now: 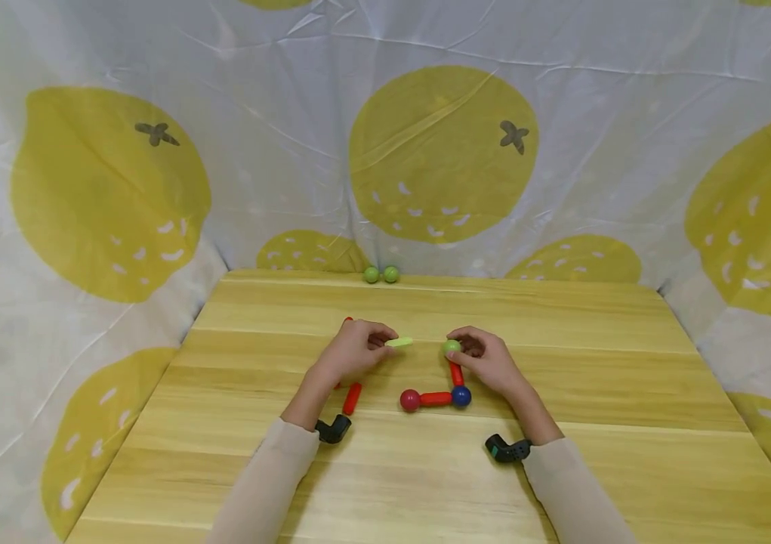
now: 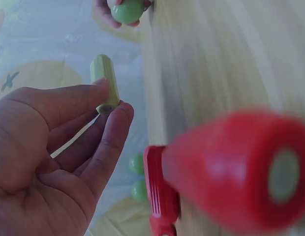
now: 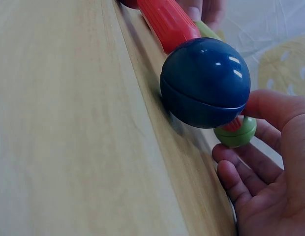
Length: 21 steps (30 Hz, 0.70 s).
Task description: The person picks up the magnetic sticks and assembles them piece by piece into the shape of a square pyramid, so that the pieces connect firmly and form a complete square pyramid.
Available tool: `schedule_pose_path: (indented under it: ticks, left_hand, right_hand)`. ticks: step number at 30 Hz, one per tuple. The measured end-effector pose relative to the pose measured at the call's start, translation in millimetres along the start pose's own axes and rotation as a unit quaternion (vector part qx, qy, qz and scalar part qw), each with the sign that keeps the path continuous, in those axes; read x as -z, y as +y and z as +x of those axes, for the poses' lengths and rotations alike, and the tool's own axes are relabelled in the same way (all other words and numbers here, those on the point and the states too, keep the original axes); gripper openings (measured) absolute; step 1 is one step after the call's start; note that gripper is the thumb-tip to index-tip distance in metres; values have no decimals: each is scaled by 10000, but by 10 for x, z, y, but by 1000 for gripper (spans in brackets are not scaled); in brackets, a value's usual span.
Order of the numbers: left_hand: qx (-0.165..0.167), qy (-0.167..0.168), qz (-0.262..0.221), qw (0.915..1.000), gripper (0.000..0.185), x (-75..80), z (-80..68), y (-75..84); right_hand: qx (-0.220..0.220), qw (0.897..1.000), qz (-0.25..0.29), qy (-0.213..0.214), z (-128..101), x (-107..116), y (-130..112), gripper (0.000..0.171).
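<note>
My left hand (image 1: 356, 349) pinches a light green rod (image 2: 106, 81) between thumb and fingertips, its free end pointing toward the right hand. My right hand (image 1: 490, 359) holds a green ball (image 1: 451, 347) with thumb and fingers. That ball sits on the end of a red rod (image 1: 457, 374), which runs to a blue ball (image 3: 205, 82). From the blue ball a second red rod (image 1: 436, 399) leads left to a dark red ball (image 1: 410, 400). The green rod and the green ball are apart, with a gap between them in the head view.
Loose red rods (image 1: 352, 399) lie under and beside the left forearm, partly hidden by it. Two green balls (image 1: 381, 275) rest at the table's back edge, against a lemon-print cloth (image 1: 439, 45). A dark wrist camera (image 1: 507, 449) is strapped to each wrist.
</note>
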State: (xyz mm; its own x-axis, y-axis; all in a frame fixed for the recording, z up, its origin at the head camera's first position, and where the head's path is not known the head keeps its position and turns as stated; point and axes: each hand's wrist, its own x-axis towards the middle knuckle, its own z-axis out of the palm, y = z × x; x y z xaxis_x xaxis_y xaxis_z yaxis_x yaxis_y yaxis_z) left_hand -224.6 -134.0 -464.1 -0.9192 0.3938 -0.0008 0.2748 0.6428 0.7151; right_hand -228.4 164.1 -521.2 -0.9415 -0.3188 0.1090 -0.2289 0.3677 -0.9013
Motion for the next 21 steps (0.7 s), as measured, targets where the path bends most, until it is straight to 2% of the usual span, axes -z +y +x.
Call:
schedule_pose_path:
  ticks: [10,21]
  left_hand:
    - [-200,-143,3,9997,18,-234,142,65]
    - [-232,-107,-163,9995,20,-396,218,94]
  right_hand:
    - [90,9999,63,76,11,-50,4,35]
    - [138,9998,142,-33,-5,-40,-62,32]
